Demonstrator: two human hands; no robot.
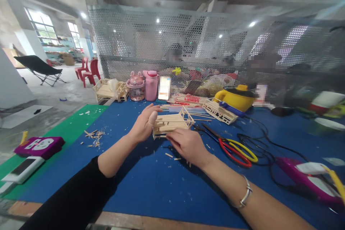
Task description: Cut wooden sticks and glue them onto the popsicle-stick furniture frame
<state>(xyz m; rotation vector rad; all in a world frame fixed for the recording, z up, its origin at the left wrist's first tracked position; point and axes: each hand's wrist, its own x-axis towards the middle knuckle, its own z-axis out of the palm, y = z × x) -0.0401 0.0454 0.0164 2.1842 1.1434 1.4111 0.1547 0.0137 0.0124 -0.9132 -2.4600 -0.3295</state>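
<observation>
A small model bed built of wooden sticks, with a slatted top and a raised frame at its right end, is held just above the blue mat. My left hand grips its left end, the thumb against the near side. At the front edge, the fingertips of my right hand are pinched together; whatever sits between them is hidden. Short wooden offcuts lie on the mat beneath. Right of the model are black-bladed scissors with red handles and a tool with yellow handles.
Behind are stick models, a pink bottle, a phone, loose sticks and a yellow pot. Black cables run to a purple device. A perforated metal screen stands across the back, with people beyond.
</observation>
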